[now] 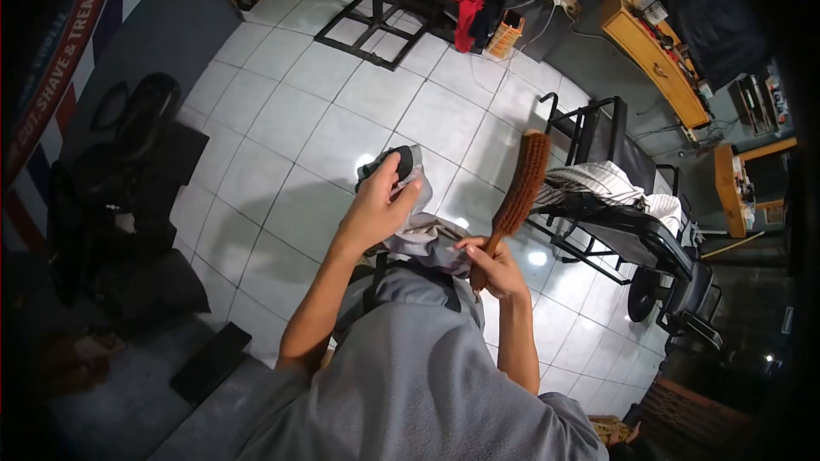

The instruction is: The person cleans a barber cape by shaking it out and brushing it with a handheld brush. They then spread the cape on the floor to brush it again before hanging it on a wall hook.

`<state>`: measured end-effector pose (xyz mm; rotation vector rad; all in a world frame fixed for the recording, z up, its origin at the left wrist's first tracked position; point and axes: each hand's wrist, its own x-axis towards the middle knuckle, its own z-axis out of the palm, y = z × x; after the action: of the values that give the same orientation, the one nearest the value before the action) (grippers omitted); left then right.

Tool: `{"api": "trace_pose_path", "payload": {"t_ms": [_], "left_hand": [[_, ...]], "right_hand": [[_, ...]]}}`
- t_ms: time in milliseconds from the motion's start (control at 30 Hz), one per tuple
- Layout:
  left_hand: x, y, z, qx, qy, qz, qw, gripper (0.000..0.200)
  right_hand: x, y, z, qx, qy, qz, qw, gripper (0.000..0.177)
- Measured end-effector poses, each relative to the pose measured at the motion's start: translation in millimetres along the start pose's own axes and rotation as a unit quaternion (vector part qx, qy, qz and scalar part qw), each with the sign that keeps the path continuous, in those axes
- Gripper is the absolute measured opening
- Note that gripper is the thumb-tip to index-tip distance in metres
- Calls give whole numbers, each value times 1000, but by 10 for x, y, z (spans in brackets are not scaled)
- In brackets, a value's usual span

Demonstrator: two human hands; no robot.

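In my right hand [497, 270] is a long curved brush [523, 183] with brown bristles and a wooden handle. My fingers wrap the handle, and the bristled head points up and away from me. Out in front of my body, my left hand [382, 207] has its fingers curled at a black, rounded thing [400, 160] with grey material beside it. What exactly this black thing is, I cannot tell. Grey and beige cloth [427, 237] shows below and between my two hands, in front of my grey shirt [410, 376].
A black padded chair [632, 235] with a striped cloth [598, 183] over it stands to the right. Wooden shelves [658, 68] with bottles line the right wall. Ahead on the tiled floor [333, 137] lies a black metal frame [373, 27]. Dark seats [141, 137] stand at the left.
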<state>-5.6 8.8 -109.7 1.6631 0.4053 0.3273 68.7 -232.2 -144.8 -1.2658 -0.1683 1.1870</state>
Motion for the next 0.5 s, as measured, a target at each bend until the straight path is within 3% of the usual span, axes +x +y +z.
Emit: {"api": "trace_pose_path", "payload": {"t_ms": [33,167,267,500], "left_hand": [[2,53,-14,-10,-11,-5,1000,28],[-1,106,-16,-110,25,-60,992,25],[30,-3,-71,-86,80,-18,993,18],[-23,21,-143,-101,93,-9,990,16]], "right_hand": [[67,50,34,-31,52,-56,997,26],[47,-122,65,-55,61,-12,997,23],[162,30,25,-108,113,-51,986,20],[245,116,10,-122,138,-26,982,18]]}}
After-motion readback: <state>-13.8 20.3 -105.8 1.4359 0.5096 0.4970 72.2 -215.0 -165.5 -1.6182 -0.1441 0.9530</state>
